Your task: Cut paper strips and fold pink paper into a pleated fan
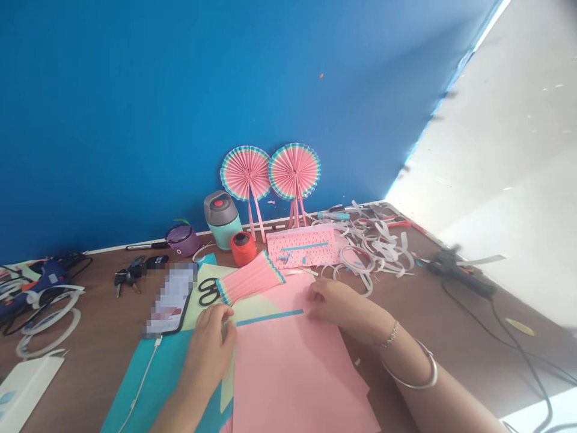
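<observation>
A pink sheet of paper (293,373) lies flat before me, on top of other pink, pale yellow and teal sheets. Along its far edge runs a narrow blue paper strip (270,317). My left hand (211,340) is closed at the strip's left end, with thumb and fingers curled in. At the right end, my right hand (336,305) has its fingers pinched together; the fingertips partly hide the strip there. Just beyond the hands rests a pleated pink paper piece (250,278) with blue edges, beside black-handled scissors (209,291).
Two round pink paper fans (294,171) lean on the blue wall. A teal flask (223,219), purple cup (183,239) and pink pouch (302,246) stand at the back. White paper strips (383,240) pile up right; a corded black glue gun (462,273) lies beyond. A phone (174,300) charges left.
</observation>
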`<action>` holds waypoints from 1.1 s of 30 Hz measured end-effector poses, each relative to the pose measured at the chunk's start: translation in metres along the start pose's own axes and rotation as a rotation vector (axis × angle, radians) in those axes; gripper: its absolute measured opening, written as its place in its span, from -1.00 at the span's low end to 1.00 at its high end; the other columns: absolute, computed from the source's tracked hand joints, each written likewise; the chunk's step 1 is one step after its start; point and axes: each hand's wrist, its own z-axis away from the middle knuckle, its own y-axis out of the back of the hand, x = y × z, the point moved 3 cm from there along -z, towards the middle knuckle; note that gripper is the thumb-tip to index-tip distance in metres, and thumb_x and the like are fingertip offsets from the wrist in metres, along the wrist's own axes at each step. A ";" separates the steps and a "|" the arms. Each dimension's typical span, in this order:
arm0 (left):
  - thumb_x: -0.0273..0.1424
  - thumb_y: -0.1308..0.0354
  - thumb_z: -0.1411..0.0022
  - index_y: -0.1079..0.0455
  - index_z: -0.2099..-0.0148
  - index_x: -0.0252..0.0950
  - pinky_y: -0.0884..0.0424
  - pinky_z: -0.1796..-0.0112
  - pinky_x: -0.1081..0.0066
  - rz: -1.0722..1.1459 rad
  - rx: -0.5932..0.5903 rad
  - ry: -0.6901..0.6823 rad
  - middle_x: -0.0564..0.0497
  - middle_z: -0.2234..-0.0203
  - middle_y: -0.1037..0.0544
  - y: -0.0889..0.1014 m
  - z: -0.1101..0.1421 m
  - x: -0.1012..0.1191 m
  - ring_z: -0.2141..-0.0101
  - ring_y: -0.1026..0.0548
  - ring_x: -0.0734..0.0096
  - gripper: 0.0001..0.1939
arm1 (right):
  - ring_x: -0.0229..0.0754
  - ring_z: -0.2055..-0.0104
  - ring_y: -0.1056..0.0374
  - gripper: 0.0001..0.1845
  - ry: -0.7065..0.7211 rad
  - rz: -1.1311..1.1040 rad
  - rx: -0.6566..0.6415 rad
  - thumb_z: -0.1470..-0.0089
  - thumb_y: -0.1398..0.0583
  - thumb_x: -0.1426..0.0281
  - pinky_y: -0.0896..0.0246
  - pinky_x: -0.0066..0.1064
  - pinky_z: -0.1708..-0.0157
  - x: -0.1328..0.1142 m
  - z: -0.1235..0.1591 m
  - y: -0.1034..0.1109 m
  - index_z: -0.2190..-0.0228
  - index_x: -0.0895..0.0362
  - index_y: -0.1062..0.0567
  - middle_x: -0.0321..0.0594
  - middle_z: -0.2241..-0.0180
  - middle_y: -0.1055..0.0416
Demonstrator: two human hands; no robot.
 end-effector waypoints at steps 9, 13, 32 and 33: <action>-0.39 0.03 -0.31 -0.20 -0.21 -0.16 -0.33 -0.07 0.19 -0.160 -0.200 -0.638 -0.01 -0.13 -0.37 -0.016 0.025 0.051 -0.11 -0.31 0.24 -0.57 | -0.29 0.45 -0.17 -0.94 0.172 -0.030 0.018 0.13 -0.13 0.54 0.02 -0.49 0.45 -0.024 -0.002 -0.014 0.53 0.16 -0.38 -0.27 0.46 -0.34; -0.33 0.04 -0.34 -0.02 -0.31 -0.18 -0.28 -0.12 0.09 -0.276 -0.281 -0.690 0.02 -0.24 -0.22 -0.028 0.029 0.049 -0.21 -0.19 0.23 -0.48 | -0.28 0.43 -0.19 -0.95 0.175 -0.049 0.127 0.10 -0.14 0.53 0.00 -0.49 0.44 -0.031 -0.007 -0.023 0.53 0.17 -0.40 -0.26 0.47 -0.34; -0.40 0.00 -0.30 -0.29 -0.15 -0.16 -0.36 -0.09 0.16 -0.170 -0.215 -0.708 0.02 -0.03 -0.48 -0.024 0.024 0.047 -0.01 -0.42 0.33 -0.62 | -0.05 0.09 -0.37 -0.74 -0.117 0.371 0.246 -0.09 -0.08 0.50 -0.14 -0.38 0.20 0.004 -0.112 0.029 0.22 0.19 -0.51 0.00 0.16 -0.49; -0.41 0.00 -0.30 -0.29 -0.15 -0.17 -0.35 -0.09 0.15 -0.168 -0.212 -0.702 0.01 -0.03 -0.48 -0.024 0.024 0.046 -0.01 -0.42 0.33 -0.63 | -0.04 0.11 -0.38 -0.76 -0.127 0.372 0.240 -0.11 -0.08 0.47 -0.15 -0.38 0.21 0.006 -0.112 0.029 0.23 0.19 -0.51 0.01 0.16 -0.49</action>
